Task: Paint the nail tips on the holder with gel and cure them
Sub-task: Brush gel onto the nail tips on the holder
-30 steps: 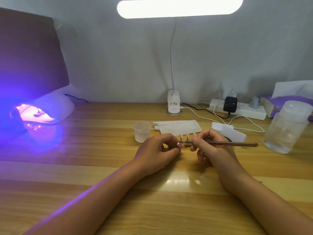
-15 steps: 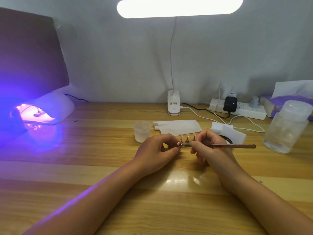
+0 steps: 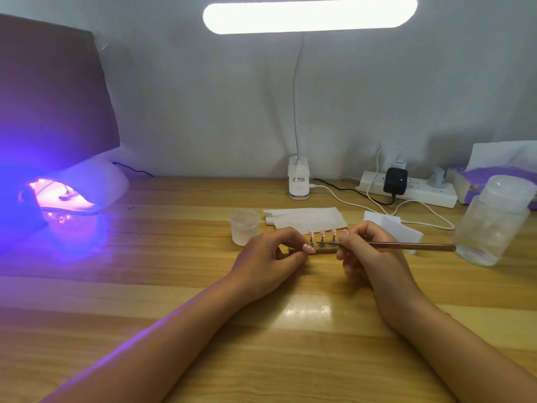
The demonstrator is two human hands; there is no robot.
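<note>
while the fingers (image 3: 350, 242) of the right hand (image 3: 372, 260) pinch the brush (image 3: 406, 245) near its head, tip low beside the nail tips (image 3: 322, 233), the left hand (image 3: 267, 257) grips the end of the holder (image 3: 324, 251) on the bench (image 3: 174, 280). painting looks under way; the next move calls for a steady stroke along one tip. both wrists sit low, forearms angling inward.

overexposed lamp bar (image 3: 309, 15) up top, violet glow from curing lamp (image 3: 72, 193) washing left table (image 3: 145, 301), specular glare mid-table, wide-angle bowing at edges, soft focus overall
</note>
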